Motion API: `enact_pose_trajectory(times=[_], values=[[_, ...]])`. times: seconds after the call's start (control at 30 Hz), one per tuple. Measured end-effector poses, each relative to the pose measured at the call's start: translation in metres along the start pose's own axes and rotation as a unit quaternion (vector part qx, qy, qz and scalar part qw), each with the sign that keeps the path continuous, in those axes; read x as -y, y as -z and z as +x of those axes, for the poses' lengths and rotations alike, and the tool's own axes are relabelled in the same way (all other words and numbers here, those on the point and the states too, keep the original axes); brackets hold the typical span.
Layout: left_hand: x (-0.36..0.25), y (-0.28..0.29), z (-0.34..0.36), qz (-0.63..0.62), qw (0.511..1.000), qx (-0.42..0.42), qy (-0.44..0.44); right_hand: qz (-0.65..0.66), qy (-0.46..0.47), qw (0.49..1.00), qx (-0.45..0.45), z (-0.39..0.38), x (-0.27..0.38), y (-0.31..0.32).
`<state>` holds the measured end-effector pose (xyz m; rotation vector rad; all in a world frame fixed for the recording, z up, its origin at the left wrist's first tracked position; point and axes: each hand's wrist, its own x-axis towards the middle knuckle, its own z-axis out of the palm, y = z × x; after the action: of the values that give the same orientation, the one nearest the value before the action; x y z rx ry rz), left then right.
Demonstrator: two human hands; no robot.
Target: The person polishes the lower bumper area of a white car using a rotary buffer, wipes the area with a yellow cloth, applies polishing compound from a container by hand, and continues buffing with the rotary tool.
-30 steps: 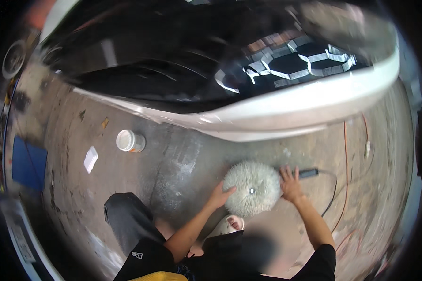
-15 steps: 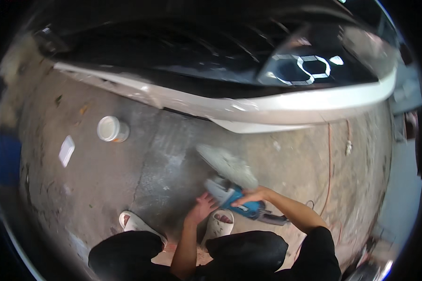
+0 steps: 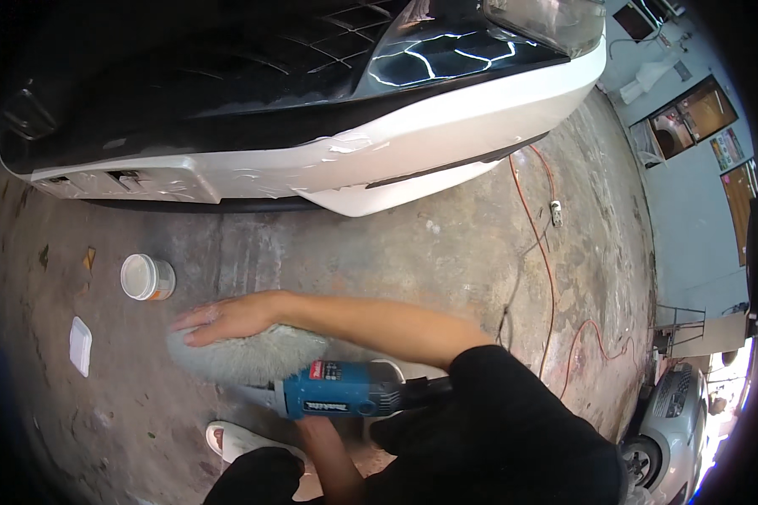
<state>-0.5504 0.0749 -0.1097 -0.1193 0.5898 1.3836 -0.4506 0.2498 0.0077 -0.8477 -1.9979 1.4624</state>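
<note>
A blue and black corded polisher [image 3: 333, 389] lies sideways across my lap, its tail end toward my right sleeve. Its big fluffy whitish wool pad [image 3: 248, 358] faces away from me. My right hand [image 3: 232, 318] rests on the far side of the pad, fingers stretched out flat over the wool. From below, my left hand [image 3: 312, 427] holds the polisher near its front end; the body of the tool hides its fingers.
Ahead stands a car with a black and white bumper [image 3: 379, 151]. On the concrete floor are a white tub [image 3: 147, 278], a white flat lid-like piece [image 3: 80, 345] and an orange cord [image 3: 531, 223] with a socket block [image 3: 556, 213]. A silver car [image 3: 678, 421] is at the right.
My right hand has left the polisher's body and reached across to the wool pad. The polisher has swung round so its front points left. My left hand has gone underneath it.
</note>
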Motion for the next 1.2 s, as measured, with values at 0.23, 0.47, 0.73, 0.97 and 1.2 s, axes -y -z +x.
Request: enact_pose_trajectory(times=[0.23, 0.47, 0.73, 0.97, 1.2], values=[[-0.064, 0.046, 0.019, 0.070, 0.980, 0.164, 0.090, 0.321, -0.145, 0.933, 0.077, -0.103, 0.008, -0.023], [0.007, -0.027, -0.011, -0.050, 0.957, 0.239, 0.155, 0.067, -0.078, 0.994, -0.028, -0.060, 0.011, 0.017], [-0.053, -0.066, 0.003, 0.000, 0.973, 0.226, 0.045, -0.144, -0.250, 0.955, -0.070, -0.229, 0.089, -0.041], [-0.031, -0.142, -0.017, 0.110, 0.986, 0.125, -0.024, -0.296, -0.288, 0.865, -0.285, -0.251, 0.036, -0.065], [0.026, -0.164, -0.011, 0.125, 0.982, 0.141, 0.023, -0.258, -0.323, 0.836, -0.360, -0.291, 0.051, -0.052]])
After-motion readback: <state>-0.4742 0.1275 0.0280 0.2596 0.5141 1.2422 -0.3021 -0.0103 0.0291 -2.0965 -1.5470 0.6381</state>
